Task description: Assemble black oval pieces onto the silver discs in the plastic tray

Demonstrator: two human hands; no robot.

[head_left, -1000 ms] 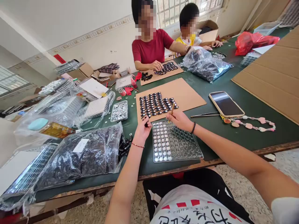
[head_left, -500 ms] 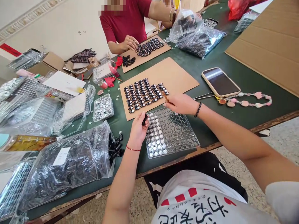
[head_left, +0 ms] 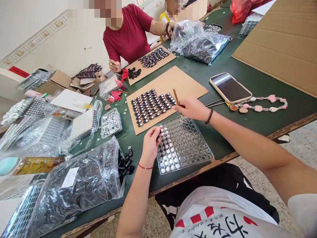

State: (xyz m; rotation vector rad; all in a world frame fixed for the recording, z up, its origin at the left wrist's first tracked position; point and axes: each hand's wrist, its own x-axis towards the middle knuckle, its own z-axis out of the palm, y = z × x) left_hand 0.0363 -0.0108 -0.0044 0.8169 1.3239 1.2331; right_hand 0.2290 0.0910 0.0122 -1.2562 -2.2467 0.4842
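While the left hand (head_left: 150, 145) hovers at the near-left corner of the clear plastic tray of round cells (head_left: 184, 143), its fingers are pinched together on a small dark piece (head_left: 158, 136) held just above the tray's filled, silvery rows. The right hand (head_left: 194, 109) rests at the tray's far edge, its fingers closed round a thin brown wooden stick (head_left: 176, 97) that points up and away over the flat brown cardboard sheet (head_left: 183, 84). On that sheet lie neat rows of small black oval pieces (head_left: 152, 104). The tray sits on the green table (head_left: 262, 87), near its front edge. Left of the tray lies a clear plastic bag of black pieces (head_left: 76, 186); to the right, well apart, lies a smartphone (head_left: 230, 87) beside a pink bead string (head_left: 262, 104).
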